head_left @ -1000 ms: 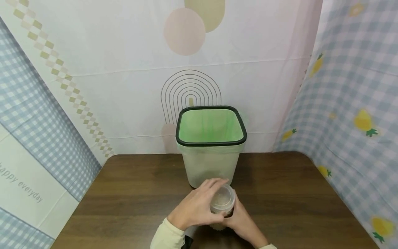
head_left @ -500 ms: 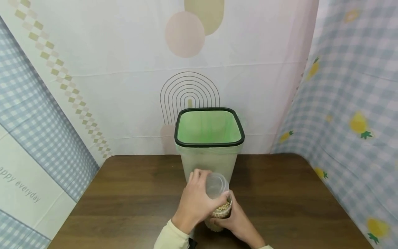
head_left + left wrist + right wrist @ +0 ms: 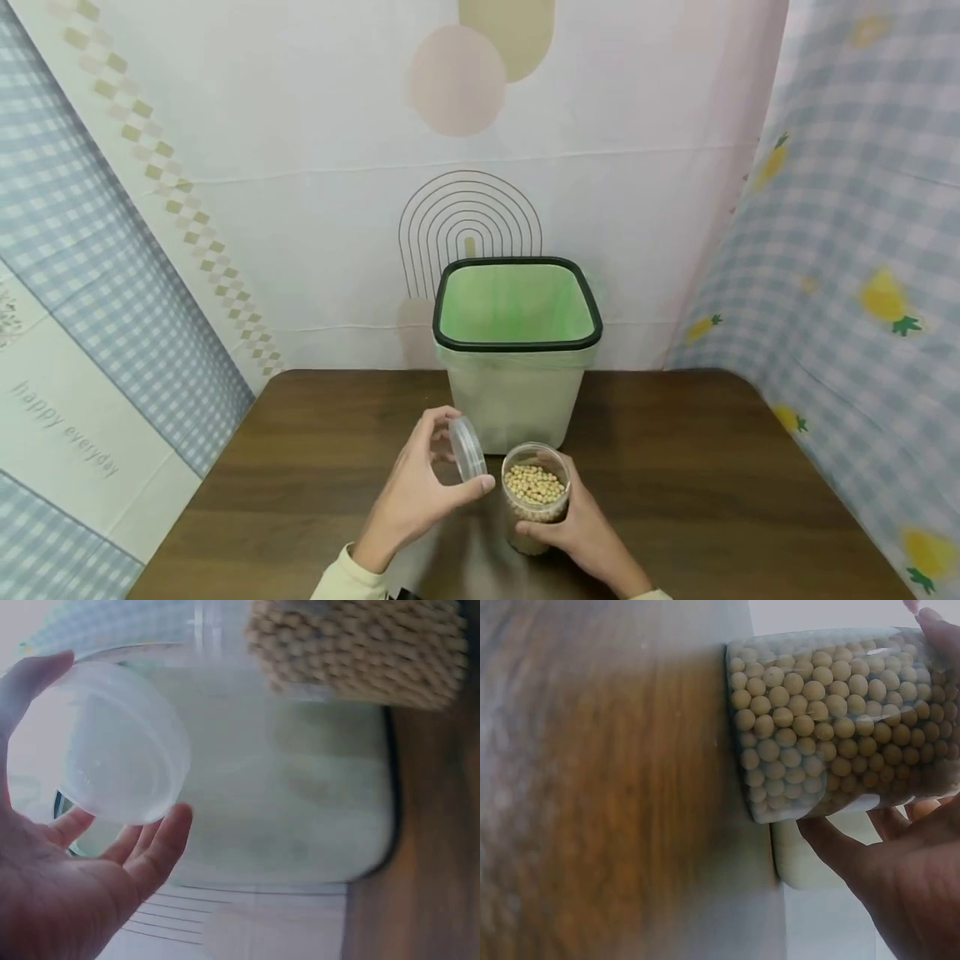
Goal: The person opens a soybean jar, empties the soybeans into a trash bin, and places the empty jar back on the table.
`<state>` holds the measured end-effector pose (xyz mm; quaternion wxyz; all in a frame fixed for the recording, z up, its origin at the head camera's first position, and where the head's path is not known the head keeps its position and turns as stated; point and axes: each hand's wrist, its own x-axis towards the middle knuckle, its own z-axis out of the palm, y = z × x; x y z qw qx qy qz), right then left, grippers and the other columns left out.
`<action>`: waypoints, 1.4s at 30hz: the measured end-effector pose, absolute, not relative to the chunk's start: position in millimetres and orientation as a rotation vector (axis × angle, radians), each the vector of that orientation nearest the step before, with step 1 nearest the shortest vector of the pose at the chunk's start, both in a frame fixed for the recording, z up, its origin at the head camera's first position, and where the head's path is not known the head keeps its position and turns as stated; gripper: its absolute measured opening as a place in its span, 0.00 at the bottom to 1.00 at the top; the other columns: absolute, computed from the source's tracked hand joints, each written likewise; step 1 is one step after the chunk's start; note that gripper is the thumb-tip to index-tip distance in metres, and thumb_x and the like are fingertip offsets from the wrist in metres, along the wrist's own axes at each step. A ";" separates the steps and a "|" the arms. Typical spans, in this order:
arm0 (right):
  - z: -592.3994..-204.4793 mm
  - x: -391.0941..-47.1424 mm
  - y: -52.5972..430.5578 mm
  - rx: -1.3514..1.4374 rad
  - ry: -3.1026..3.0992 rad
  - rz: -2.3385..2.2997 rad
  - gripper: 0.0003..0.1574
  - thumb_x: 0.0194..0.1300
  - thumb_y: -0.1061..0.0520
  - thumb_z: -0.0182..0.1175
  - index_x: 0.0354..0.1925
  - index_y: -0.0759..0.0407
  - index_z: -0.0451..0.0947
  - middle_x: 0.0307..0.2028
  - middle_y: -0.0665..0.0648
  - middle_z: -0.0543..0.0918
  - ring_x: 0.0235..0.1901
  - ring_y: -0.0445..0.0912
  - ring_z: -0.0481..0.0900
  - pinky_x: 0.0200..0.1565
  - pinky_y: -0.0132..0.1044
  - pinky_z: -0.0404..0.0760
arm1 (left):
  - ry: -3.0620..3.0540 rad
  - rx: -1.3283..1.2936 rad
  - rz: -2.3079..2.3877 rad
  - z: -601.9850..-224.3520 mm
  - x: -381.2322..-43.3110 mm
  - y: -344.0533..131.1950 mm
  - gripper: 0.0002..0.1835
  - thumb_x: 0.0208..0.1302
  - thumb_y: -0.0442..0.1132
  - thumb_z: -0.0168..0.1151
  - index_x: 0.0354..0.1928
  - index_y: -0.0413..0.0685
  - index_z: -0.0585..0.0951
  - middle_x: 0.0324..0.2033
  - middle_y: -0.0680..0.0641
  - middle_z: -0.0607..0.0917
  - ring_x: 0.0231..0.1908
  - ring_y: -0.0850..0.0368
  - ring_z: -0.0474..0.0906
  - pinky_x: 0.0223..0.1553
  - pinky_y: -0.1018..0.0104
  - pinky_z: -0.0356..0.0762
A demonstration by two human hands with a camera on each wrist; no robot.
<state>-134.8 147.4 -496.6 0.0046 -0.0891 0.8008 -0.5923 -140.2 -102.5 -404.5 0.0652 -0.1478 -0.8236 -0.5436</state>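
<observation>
A clear plastic jar [image 3: 534,492] of round pale soybeans [image 3: 832,712] stands upright near the front of the table, its mouth uncovered. My right hand [image 3: 581,529] grips the jar's side, thumb in front and fingers round the back. To the left of it, my left hand [image 3: 416,487] holds the clear round lid [image 3: 467,450] by its edge, thumb on one side and fingertips on the other. The lid [image 3: 124,746] is tipped on its side and apart from the jar. In the right wrist view, fingers [image 3: 840,855] curl under the jar's wall.
Right behind the jar stands a pale square trash bin [image 3: 517,400] with a black rim and a green liner. The dark wooden table [image 3: 675,467] spreads to both sides. Patterned cloth [image 3: 330,250] hangs at the back and sides.
The lid has come off the jar: my left hand has lifted it and carried it left, tilting it. The soybeans now show from above. My right hand still holds the jar.
</observation>
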 end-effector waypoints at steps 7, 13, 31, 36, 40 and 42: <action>-495.3 -135.8 151.4 -0.271 2.546 -1.807 0.65 0.49 0.50 0.86 0.76 0.46 0.59 0.72 0.55 0.71 0.70 0.52 0.69 0.69 0.47 0.70 | -2.551 -0.583 -1.607 -434.4 -140.3 -108.8 0.47 0.47 0.45 0.86 0.67 0.56 0.68 0.61 0.47 0.76 0.62 0.52 0.77 0.63 0.53 0.81; -494.7 -137.0 150.4 -0.290 2.573 -1.776 0.65 0.48 0.49 0.87 0.75 0.48 0.60 0.71 0.54 0.72 0.70 0.51 0.69 0.69 0.47 0.70 | -2.701 -0.729 -1.345 -469.1 -149.4 -115.5 0.47 0.48 0.47 0.84 0.70 0.52 0.70 0.60 0.49 0.70 0.56 0.54 0.77 0.57 0.58 0.82; -489.0 -137.4 171.8 -0.283 2.690 -1.738 0.62 0.49 0.50 0.87 0.74 0.52 0.63 0.70 0.58 0.74 0.68 0.53 0.72 0.66 0.44 0.73 | -3.019 -0.834 -0.701 -493.4 -154.3 -110.1 0.54 0.46 0.57 0.82 0.73 0.40 0.71 0.60 0.43 0.80 0.59 0.47 0.78 0.61 0.50 0.81; -491.3 -137.0 171.5 -0.266 2.589 -1.862 0.63 0.51 0.54 0.85 0.76 0.50 0.60 0.72 0.58 0.72 0.68 0.52 0.70 0.66 0.41 0.72 | -3.005 -0.818 -0.778 -492.3 -153.7 -109.9 0.53 0.49 0.59 0.81 0.74 0.42 0.71 0.59 0.47 0.80 0.58 0.49 0.78 0.60 0.49 0.81; -493.6 -135.1 167.8 -0.337 2.473 -2.048 0.64 0.50 0.63 0.84 0.77 0.53 0.59 0.71 0.58 0.72 0.67 0.46 0.71 0.63 0.28 0.70 | -2.903 -0.693 -1.024 -475.3 -155.5 -113.8 0.48 0.59 0.62 0.77 0.73 0.42 0.71 0.62 0.43 0.79 0.62 0.43 0.79 0.61 0.43 0.81; -494.4 -134.7 165.8 -0.360 2.448 -2.102 0.64 0.50 0.65 0.84 0.77 0.54 0.59 0.71 0.59 0.72 0.66 0.44 0.71 0.63 0.27 0.70 | -2.782 -0.614 -1.198 -458.1 -159.1 -116.5 0.42 0.64 0.59 0.74 0.71 0.41 0.74 0.60 0.43 0.81 0.60 0.44 0.81 0.59 0.45 0.82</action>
